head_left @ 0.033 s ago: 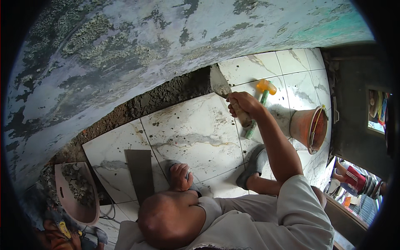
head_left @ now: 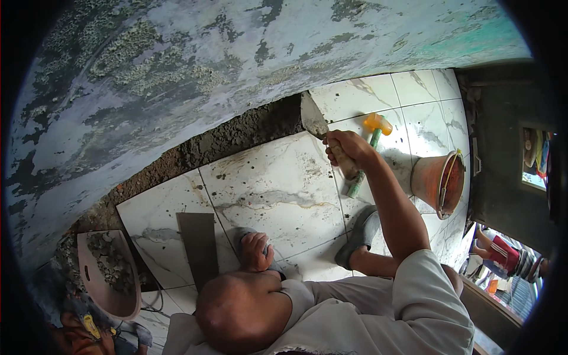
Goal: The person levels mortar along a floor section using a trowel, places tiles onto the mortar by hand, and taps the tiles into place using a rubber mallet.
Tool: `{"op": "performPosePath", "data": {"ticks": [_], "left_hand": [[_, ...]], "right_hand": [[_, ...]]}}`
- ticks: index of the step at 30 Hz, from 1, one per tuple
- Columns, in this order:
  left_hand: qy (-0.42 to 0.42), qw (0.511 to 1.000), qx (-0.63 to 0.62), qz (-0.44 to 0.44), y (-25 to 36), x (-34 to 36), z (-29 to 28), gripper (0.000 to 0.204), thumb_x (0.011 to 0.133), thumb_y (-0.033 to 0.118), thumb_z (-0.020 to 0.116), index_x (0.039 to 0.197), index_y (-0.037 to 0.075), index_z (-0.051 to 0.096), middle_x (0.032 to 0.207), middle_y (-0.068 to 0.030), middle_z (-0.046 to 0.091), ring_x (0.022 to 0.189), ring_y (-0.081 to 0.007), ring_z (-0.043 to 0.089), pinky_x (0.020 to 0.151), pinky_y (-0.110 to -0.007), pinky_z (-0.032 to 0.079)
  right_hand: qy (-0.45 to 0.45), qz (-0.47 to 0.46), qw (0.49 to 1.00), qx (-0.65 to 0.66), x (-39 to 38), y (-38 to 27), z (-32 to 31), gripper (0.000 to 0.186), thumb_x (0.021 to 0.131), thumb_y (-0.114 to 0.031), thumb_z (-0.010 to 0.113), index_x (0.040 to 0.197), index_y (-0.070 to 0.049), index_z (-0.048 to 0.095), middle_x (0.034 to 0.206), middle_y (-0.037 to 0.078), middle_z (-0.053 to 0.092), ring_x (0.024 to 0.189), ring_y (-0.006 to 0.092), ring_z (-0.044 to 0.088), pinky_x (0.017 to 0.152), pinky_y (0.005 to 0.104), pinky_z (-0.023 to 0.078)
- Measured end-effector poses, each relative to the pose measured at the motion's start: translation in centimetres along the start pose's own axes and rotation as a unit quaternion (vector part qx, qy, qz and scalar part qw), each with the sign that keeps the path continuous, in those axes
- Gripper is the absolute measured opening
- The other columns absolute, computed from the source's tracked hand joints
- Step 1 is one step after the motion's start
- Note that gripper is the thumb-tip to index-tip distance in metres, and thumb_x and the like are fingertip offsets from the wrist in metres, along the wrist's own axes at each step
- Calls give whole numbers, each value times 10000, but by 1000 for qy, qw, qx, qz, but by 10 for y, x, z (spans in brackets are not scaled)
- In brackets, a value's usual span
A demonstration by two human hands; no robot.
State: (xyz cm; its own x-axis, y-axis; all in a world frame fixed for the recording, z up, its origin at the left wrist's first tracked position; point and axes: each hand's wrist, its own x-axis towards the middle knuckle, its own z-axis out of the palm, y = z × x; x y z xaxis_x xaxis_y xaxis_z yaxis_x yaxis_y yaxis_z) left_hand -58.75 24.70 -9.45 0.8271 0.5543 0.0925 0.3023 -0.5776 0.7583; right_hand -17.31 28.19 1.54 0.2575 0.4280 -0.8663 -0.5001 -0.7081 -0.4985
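My right hand (head_left: 349,151) is wrapped round the worn handle of a trowel (head_left: 313,116). The trowel's grey, mortar-smeared blade stands at the right end of a strip of dark wet mortar (head_left: 248,127) along the wall's foot. Beneath that hand a mallet (head_left: 375,124), with an orange head and a green handle, lies on the tiles. Low beside my left shoe, my left hand (head_left: 257,251) rests with its fingers folded together, and no tool shows in it. A dark grey rectangular strip (head_left: 198,245) lies on the tiles to its left.
The peeling wall (head_left: 236,59) rises beyond the marbled white floor tiles (head_left: 278,183). An orange-brown bucket (head_left: 423,180) stands at right. At lower left sits a pinkish tub (head_left: 133,278) holding grey mortar, near another person (head_left: 77,337). A person in red shorts (head_left: 504,255) shows outside at right.
The trowel blade has shifted very slightly to the right against the mortar's end. My left hand and everything else stay in place.
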Motion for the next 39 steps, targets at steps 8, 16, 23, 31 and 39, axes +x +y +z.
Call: {"op": "performPosePath", "data": {"ticks": [8, 16, 23, 31, 39], "left_hand": [[2, 1000, -2, 4, 0, 2, 6, 354, 716, 145, 662, 1039, 16, 596, 1048, -140, 610, 1002, -325, 553, 903, -455, 402], [-1, 1000, 18, 5, 0, 1, -4, 334, 718, 148, 653, 1020, 19, 595, 1036, -139, 611, 997, -329, 553, 906, -464, 397], [0, 1000, -4, 12, 1, 4, 3, 332, 717, 147, 652, 1019, 21, 594, 1033, -136, 612, 998, -324, 552, 908, -462, 398], [2, 1000, 1, 1, 1, 0, 0, 347, 715, 141, 657, 1032, 16, 592, 1038, -138, 609, 1002, -327, 552, 916, -466, 393], [3, 1000, -5, -14, 3, 1, 2, 350, 720, 140, 662, 1041, 32, 575, 1039, -129, 610, 995, -316, 564, 913, -466, 394]], "right_hand": [[-62, 6, 987, 147, 26, 19, -4, 288, 964, -281, 466, 999, -14, 572, 709, 50, 565, 560, 137, 543, 530, 281, 507], [-27, 86, 975, 201, -29, 56, 4, 314, 982, -307, 431, 1026, -15, 540, 724, 44, 548, 509, 93, 521, 462, 240, 503], [-19, 19, 989, 148, 5, 27, -3, 308, 970, -288, 450, 987, 0, 557, 712, 63, 556, 544, 149, 538, 519, 286, 498], [-9, 77, 982, 173, -25, 60, -1, 304, 957, -285, 474, 999, 5, 554, 718, 69, 553, 562, 149, 548, 515, 297, 504], [44, -60, 995, 65, -2, 76, 18, 317, 952, -291, 475, 1027, 9, 542, 738, 81, 558, 567, 168, 557, 517, 314, 505]]}}
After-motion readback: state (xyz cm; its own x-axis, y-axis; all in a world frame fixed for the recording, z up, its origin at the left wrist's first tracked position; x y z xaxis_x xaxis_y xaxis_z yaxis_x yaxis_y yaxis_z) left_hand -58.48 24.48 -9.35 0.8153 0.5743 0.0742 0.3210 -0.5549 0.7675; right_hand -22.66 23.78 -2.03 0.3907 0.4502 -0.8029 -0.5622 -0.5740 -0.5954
